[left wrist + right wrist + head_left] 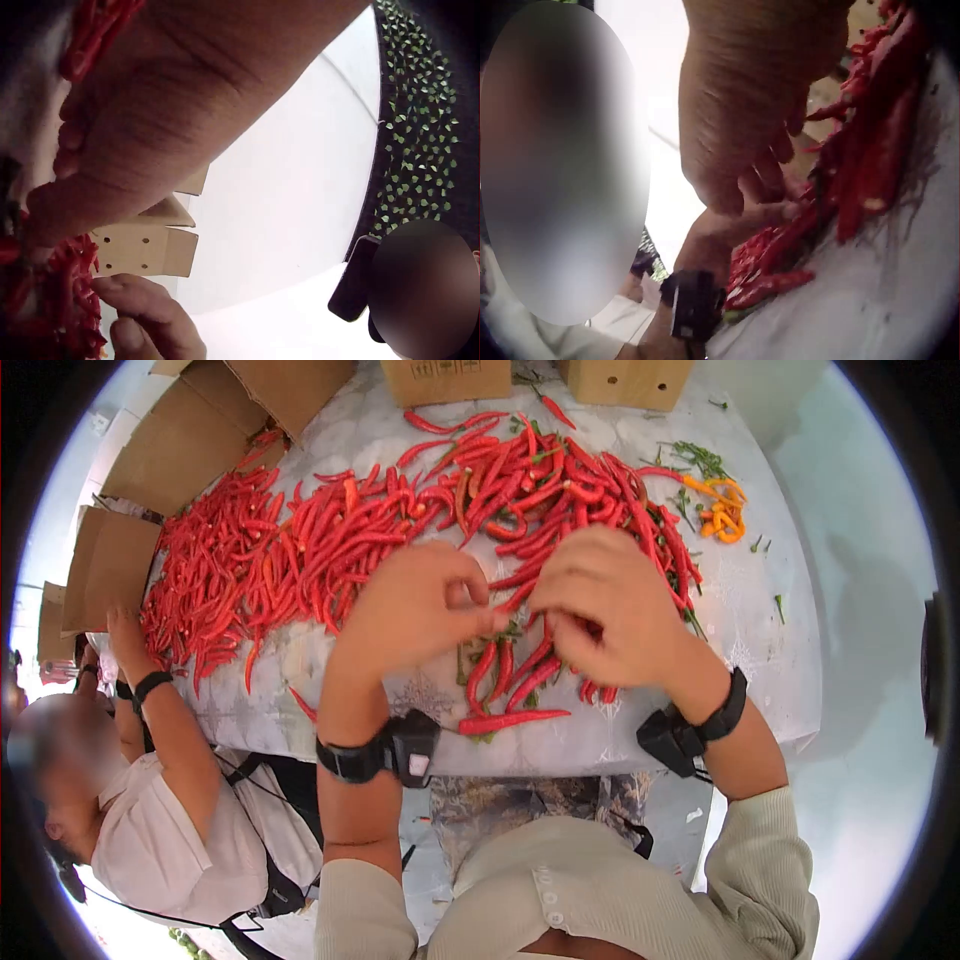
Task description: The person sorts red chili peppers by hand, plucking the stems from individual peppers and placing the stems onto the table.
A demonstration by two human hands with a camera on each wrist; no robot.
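Both hands hover close together over the near edge of a large heap of red chili peppers. The left hand has its thumb and forefinger tips nearly together, pointing right; whether they pinch anything is not clear. Facing it, the right hand has curled fingers with the thumb beneath, slightly blurred, its grasp hidden. Below and between them lie several loose red peppers and green stems. In the left wrist view, red peppers show beside the left hand. The right wrist view shows the right hand above peppers.
Orange peppers and green stems lie at the right on the patterned cloth. Cardboard boxes stand along the back and left. Another person sits at the left, a hand at the heap's edge.
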